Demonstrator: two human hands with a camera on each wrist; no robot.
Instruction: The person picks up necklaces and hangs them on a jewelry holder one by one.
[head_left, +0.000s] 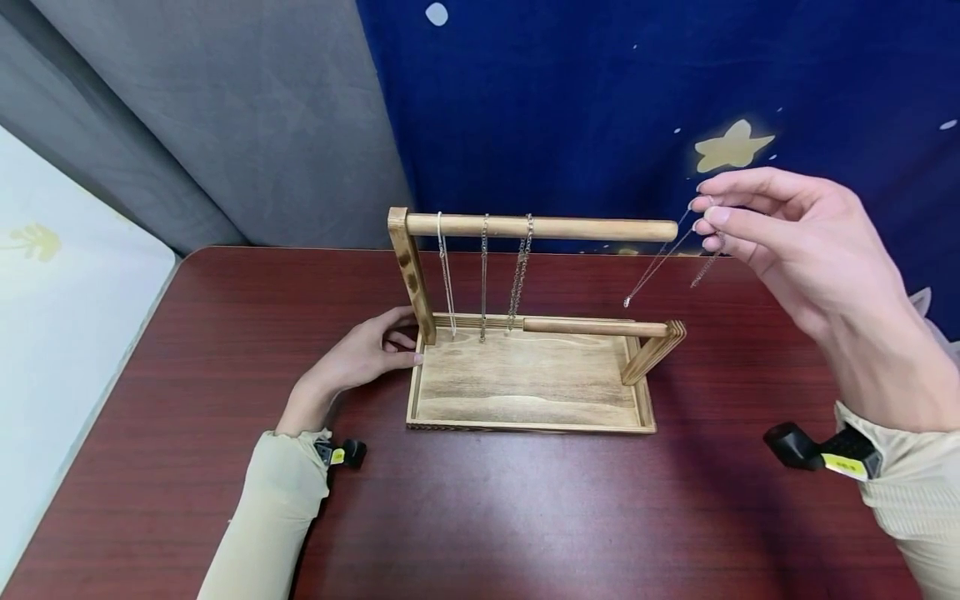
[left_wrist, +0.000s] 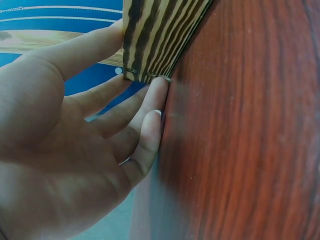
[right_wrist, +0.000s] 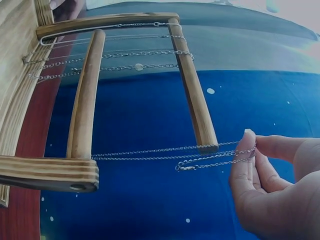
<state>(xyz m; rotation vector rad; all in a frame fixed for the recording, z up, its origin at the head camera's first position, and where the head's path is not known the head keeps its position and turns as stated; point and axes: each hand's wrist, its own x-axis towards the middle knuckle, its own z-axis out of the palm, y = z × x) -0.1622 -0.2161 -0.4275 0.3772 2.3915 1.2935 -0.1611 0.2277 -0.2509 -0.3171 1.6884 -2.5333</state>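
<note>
A wooden jewelry stand (head_left: pixel 540 227) has a shallow tray base and two bars at different heights. Three chain necklaces (head_left: pixel 483 275) hang from the left half of its upper bar. My right hand (head_left: pixel 817 242) pinches a thin silver necklace (right_wrist: pixel 210 163) between thumb and fingertips, beside that bar's free right end. A small pendant (head_left: pixel 627 302) dangles at the bottom of this chain, above the lower bar; whether the chain touches the upper bar I cannot tell. At the tray's left end, my left hand (head_left: pixel 367 350) grips the stand's edge, thumb and fingers around the striped wood (left_wrist: pixel 155 40).
The stand rests on a dark red wood-grain table (head_left: pixel 525 517). Behind the table hang a grey curtain (head_left: pixel 225 108) and a blue cloth (head_left: pixel 562 100) with stars. The lower bar (head_left: pixel 592 327) is held by a slanted post (head_left: pixel 648 358) at the right.
</note>
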